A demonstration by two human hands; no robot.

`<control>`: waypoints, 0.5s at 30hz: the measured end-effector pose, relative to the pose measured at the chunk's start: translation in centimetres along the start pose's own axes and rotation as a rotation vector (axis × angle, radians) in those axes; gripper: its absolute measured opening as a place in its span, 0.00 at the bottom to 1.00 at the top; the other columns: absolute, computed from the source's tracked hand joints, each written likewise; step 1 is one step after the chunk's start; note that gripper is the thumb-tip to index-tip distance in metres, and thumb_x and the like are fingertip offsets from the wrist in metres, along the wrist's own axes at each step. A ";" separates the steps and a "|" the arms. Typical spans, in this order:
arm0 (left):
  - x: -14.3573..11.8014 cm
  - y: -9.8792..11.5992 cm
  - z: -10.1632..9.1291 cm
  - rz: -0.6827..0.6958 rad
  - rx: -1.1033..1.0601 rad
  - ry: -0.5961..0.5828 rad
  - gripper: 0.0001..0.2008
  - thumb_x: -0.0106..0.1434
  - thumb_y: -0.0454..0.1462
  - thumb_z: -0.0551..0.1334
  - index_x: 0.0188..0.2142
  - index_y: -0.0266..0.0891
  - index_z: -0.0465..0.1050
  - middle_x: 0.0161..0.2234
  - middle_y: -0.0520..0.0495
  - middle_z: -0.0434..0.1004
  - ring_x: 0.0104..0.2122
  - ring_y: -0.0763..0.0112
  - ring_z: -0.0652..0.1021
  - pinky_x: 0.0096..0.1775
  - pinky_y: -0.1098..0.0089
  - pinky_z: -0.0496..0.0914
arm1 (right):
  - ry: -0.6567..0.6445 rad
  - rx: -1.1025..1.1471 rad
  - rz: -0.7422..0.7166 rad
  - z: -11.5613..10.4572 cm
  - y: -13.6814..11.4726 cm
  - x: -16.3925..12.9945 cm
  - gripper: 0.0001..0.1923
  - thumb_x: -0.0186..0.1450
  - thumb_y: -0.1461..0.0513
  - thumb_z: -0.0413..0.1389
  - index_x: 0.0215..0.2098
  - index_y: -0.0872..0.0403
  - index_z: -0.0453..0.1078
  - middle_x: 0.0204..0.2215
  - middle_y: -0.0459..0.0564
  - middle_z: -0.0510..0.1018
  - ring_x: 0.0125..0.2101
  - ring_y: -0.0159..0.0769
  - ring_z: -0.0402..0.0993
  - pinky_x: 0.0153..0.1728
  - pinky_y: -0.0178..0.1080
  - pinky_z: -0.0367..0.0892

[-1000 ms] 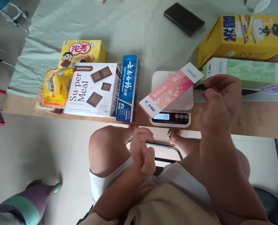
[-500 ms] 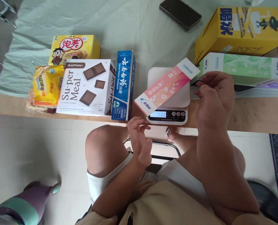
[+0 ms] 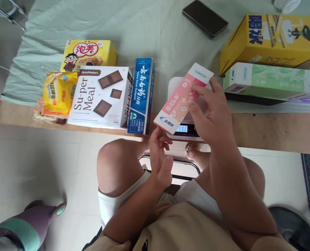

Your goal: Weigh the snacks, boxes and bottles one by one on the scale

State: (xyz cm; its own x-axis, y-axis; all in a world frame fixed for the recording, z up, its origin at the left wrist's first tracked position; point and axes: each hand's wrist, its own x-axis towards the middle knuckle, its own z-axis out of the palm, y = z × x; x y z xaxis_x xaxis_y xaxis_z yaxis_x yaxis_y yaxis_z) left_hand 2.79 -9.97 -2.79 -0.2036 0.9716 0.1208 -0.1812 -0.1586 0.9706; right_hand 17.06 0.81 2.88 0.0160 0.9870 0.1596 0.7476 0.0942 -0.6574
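The right hand [image 3: 209, 115] grips the pink box [image 3: 182, 99] over the scale [image 3: 174, 83] at the bench's front edge, while the left hand [image 3: 160, 158] hangs open below it.

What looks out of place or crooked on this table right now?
Mostly tidy. The pink toothpaste box lies slanted over the kitchen scale, gripped by the right hand, its near end overhanging the table edge. Nothing looks spilled or damaged.

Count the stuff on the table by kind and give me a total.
Boxes: 6, the pink box in the right hand included
Snack bags: 1 pile, count unclear
Scale: 1
Phone: 1
Total: 9, taking the pile as 1
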 end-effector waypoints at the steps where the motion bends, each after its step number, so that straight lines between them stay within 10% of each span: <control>1: -0.5 -0.1 0.0 0.021 0.020 0.004 0.31 0.71 0.52 0.59 0.71 0.53 0.62 0.58 0.42 0.73 0.42 0.66 0.74 0.40 0.64 0.68 | -0.036 0.007 -0.009 0.2 -0.5 0.1 0.23 0.72 0.51 0.53 0.62 0.45 0.72 0.74 0.56 0.63 0.77 0.53 0.57 0.74 0.63 0.63; 10: -3.1 -0.8 -0.7 0.040 0.228 0.002 0.39 0.71 0.50 0.58 0.77 0.52 0.46 0.67 0.36 0.61 0.53 0.56 0.72 0.48 0.57 0.70 | -0.251 0.107 -0.096 3.1 -4.8 0.2 0.26 0.72 0.55 0.49 0.65 0.48 0.72 0.71 0.53 0.70 0.67 0.52 0.73 0.67 0.58 0.73; 15: -2.8 0.3 -0.4 -0.132 0.233 0.018 0.37 0.73 0.45 0.58 0.76 0.54 0.45 0.66 0.37 0.60 0.54 0.58 0.71 0.50 0.58 0.68 | -0.220 -0.185 -0.080 3.6 -5.1 -0.5 0.27 0.75 0.54 0.45 0.70 0.43 0.67 0.74 0.49 0.68 0.78 0.64 0.52 0.73 0.79 0.47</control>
State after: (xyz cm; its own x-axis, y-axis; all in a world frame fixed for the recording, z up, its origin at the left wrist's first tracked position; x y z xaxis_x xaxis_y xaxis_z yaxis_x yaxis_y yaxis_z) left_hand 2.88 -12.81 -2.95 -0.2106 0.9775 -0.0118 0.0182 0.0160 0.9997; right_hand 10.86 0.31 3.50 -0.1769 0.9838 0.0285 0.8492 0.1672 -0.5009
